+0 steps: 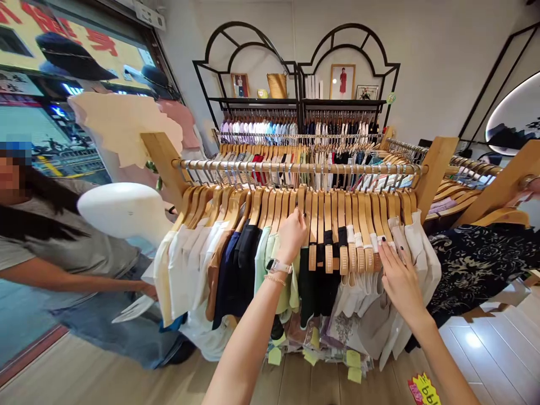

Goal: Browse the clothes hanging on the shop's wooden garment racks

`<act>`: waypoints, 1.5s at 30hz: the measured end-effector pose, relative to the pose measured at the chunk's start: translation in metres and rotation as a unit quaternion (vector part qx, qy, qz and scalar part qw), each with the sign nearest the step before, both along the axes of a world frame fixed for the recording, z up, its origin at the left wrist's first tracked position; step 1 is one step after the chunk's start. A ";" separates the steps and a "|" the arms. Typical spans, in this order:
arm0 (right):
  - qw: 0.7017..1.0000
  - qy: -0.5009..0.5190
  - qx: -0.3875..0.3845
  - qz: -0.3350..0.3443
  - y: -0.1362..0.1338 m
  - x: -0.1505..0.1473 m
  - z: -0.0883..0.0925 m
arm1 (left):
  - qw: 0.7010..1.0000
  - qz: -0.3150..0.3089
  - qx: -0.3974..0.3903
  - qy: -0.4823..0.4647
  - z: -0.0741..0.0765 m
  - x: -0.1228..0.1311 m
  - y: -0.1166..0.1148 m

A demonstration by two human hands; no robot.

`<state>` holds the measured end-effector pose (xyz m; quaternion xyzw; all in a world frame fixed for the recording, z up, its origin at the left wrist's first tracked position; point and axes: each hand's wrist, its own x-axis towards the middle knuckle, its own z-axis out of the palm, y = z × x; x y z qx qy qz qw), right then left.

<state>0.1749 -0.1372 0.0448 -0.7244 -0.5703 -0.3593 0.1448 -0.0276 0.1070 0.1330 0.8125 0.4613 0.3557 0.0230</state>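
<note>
A wooden rack's rail (312,167) carries a long row of wooden hangers with tops. My left hand (292,235), with a watch on its wrist, is closed on a wooden hanger (301,197) near the middle of the row. Light green tops (264,259) hang just left of that hand, and dark garments (310,292) hang to its right. My right hand (399,275) lies with fingers stretched out against white garments (375,242) on the right part of the row. Short hanger ends (352,259) stick out between my hands.
At the left, a person (105,259) bends beside the rack near a white mannequin form (122,211). Bagged clothes with yellow tags (312,357) lie beneath the row. More clothes racks (257,132) and black shelves (253,101) stand behind; a patterned dark garment (476,264) hangs right.
</note>
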 end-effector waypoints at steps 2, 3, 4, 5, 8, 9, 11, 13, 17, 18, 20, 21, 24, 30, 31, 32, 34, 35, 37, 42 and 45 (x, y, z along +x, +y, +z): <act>1.000 -0.007 0.003 -0.003 0.001 -0.002 0.000 | 1.000 -0.004 0.003 -0.002 0.000 0.000 0.000; 1.000 -0.010 0.004 -0.007 0.002 -0.003 0.000 | 1.000 -0.006 0.005 -0.005 -0.001 0.000 0.000; 1.000 -0.010 -0.001 -0.012 0.002 -0.005 0.000 | 1.000 -0.008 0.008 -0.008 -0.001 0.000 0.001; 1.000 -0.011 -0.005 -0.017 0.003 -0.006 0.001 | 1.000 -0.009 0.009 -0.011 -0.001 0.000 0.001; 1.000 -0.012 -0.004 -0.022 0.005 -0.007 0.000 | 1.000 -0.010 0.007 -0.018 -0.002 0.001 0.003; 1.000 -0.012 0.002 -0.022 0.006 -0.007 -0.001 | 1.000 -0.012 0.006 -0.021 -0.003 0.001 0.004; 1.000 -0.012 0.016 -0.019 0.008 -0.006 -0.003 | 1.000 -0.014 0.003 -0.023 -0.003 0.001 0.004; 0.999 -0.011 0.022 -0.021 0.010 -0.004 -0.006 | 1.000 -0.013 0.001 -0.022 -0.002 0.001 0.004; 0.999 -0.012 0.027 -0.023 0.011 -0.002 -0.009 | 1.000 -0.005 0.001 -0.014 -0.002 0.001 0.004; 0.999 -0.009 0.028 -0.023 0.011 -0.002 -0.009 | 1.000 -0.003 0.001 -0.012 -0.002 0.000 0.003; 0.999 0.000 0.024 -0.025 0.011 -0.003 -0.009 | 1.000 -0.001 0.000 -0.007 -0.001 0.000 0.003; 0.999 0.004 0.020 -0.026 0.011 -0.004 -0.009 | 1.000 -0.001 0.000 -0.006 -0.001 0.000 0.003; 0.999 0.016 0.016 -0.028 0.010 -0.006 -0.008 | 1.000 -0.002 0.005 -0.004 -0.002 0.000 0.003; 0.999 0.016 0.032 -0.020 0.009 -0.006 -0.002 | 1.000 0.000 -0.002 -0.008 -0.003 0.002 0.005; 0.999 0.013 0.033 -0.022 0.008 -0.005 -0.001 | 1.000 -0.001 -0.002 -0.010 -0.003 0.001 0.005; 0.999 0.009 0.031 -0.025 0.009 -0.004 0.000 | 1.000 -0.003 -0.002 -0.012 -0.003 0.001 0.005; 0.999 0.004 0.025 -0.034 0.010 -0.002 0.002 | 1.000 -0.007 -0.002 -0.010 -0.002 0.000 0.003; 0.999 0.002 0.022 -0.042 0.011 -0.001 0.003 | 1.000 -0.009 -0.003 -0.009 -0.002 0.000 0.003; 0.998 0.000 0.018 -0.057 0.014 0.000 0.004 | 1.000 -0.014 -0.007 -0.010 0.000 0.000 0.003; 0.999 -0.011 0.018 -0.046 0.021 0.000 -0.002 | 0.998 -0.032 -0.033 -0.041 0.002 0.000 0.001; 0.997 -0.012 0.071 0.004 0.020 0.001 -0.015 | 0.998 -0.025 -0.033 -0.047 0.002 -0.002 -0.006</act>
